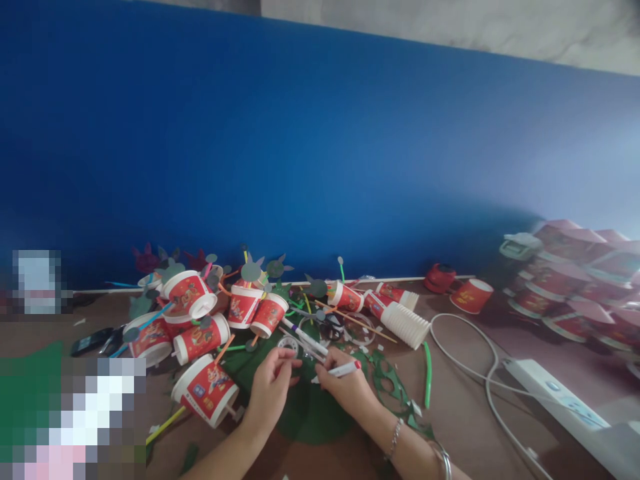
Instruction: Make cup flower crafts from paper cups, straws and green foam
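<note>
Two hands are seen over the green sheet (310, 420). The left hand (270, 390) is pinched on a round disc (289, 345) at the sheet's top edge; the right hand (345, 390) is clenched around a marker (340, 371) just right of it. Marking appears to be in hand: the round disc should be pressed flat and the tip kept tight to its rim. The marker's long axis is laid near-horizontal, white end pointed left at the disc, red end right.

The forearm (415, 448) behind the right grip (345, 390) is cropped below.
</note>
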A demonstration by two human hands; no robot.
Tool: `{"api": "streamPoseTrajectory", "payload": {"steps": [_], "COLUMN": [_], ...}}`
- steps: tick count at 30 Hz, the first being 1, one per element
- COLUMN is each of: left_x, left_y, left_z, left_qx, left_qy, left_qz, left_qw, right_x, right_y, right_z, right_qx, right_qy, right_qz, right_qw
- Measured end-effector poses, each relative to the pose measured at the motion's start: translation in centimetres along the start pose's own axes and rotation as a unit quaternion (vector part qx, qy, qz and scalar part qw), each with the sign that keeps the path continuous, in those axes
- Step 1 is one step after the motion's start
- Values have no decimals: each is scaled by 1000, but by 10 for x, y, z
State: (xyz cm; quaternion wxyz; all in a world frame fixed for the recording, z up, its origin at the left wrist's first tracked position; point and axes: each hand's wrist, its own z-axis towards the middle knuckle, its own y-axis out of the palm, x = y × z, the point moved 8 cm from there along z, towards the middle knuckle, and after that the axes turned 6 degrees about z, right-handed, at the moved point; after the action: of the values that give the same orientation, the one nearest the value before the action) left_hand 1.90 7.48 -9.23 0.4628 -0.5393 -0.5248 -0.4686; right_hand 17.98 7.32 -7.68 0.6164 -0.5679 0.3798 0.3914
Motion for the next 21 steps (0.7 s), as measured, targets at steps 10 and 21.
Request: {"api": "streamPoseTrajectory", "payload": {"steps": [10,21], "left_x": [-1,-3], "left_y": [0,0], "left_z": [1,1], "left_qx": [-2,-3], "left_qy": [8,6], "left_qz": [-1,-5], "left_qw": [1000,1000], "right_x": [1,5], "right_y": [4,0], "right_z": [-2,-1], "right_qx": [-23,-1], "right_qy": [9,21], "right_qz": [22,21], "right_qw": [999,1000]}}
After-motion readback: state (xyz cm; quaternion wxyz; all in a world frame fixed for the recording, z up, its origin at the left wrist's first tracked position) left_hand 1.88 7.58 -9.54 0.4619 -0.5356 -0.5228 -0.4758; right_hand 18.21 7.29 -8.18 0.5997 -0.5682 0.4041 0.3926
